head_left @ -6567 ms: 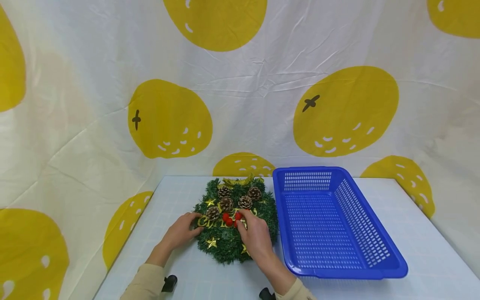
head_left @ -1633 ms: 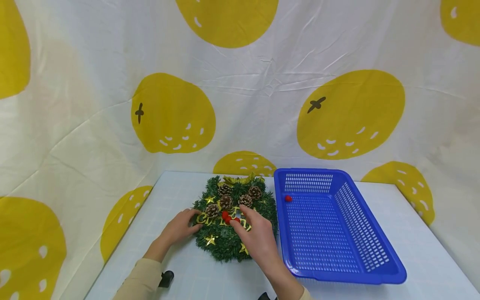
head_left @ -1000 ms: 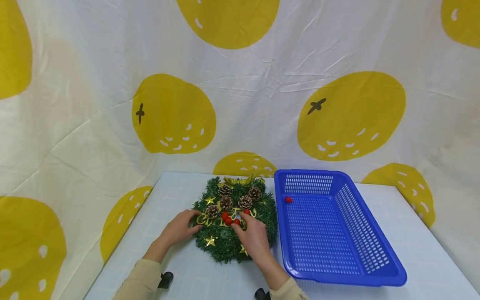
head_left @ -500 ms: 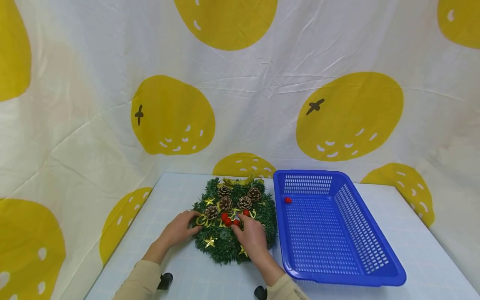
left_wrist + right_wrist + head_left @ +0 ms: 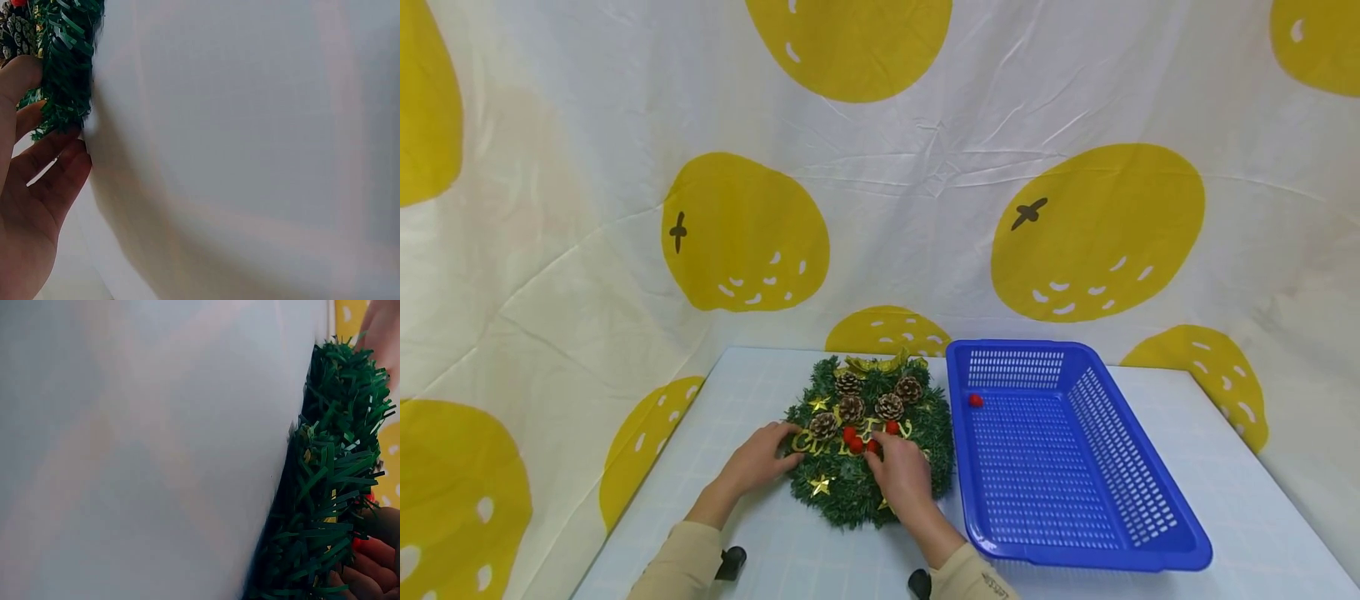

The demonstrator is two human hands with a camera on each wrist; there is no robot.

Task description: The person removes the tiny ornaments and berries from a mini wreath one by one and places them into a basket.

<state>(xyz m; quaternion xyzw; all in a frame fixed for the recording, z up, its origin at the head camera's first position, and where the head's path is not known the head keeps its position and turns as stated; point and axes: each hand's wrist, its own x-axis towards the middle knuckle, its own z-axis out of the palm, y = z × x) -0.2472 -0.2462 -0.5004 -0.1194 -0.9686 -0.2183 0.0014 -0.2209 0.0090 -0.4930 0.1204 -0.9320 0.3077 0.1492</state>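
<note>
A green tinsel wreath [image 5: 850,500] lies on the table, dressed with pinecones [image 5: 852,407], gold stars [image 5: 822,484], gold lettering and red balls [image 5: 855,445]. At its left edge my left hand [image 5: 760,457] grips the greenery; in the left wrist view the thumb lies over the wreath [image 5: 65,69] and fingers reach under the rim. My right hand [image 5: 904,475] is over the wreath's middle, thumb and forefinger pinching a red ball [image 5: 872,447]. In the right wrist view those fingers [image 5: 375,559] are partly hidden behind the tinsel.
A blue slotted plastic basket [image 5: 1086,552] stands right of the wreath, with one red ball [image 5: 976,401] in its far left corner. Behind the pale table [image 5: 820,567] hangs a white cloth [image 5: 887,233] with yellow fruit prints.
Since the oldest frame, one red ball has left the wreath and now lies in the basket. My right hand has closed its fingertips on another ball; my left hand stays at the edge.
</note>
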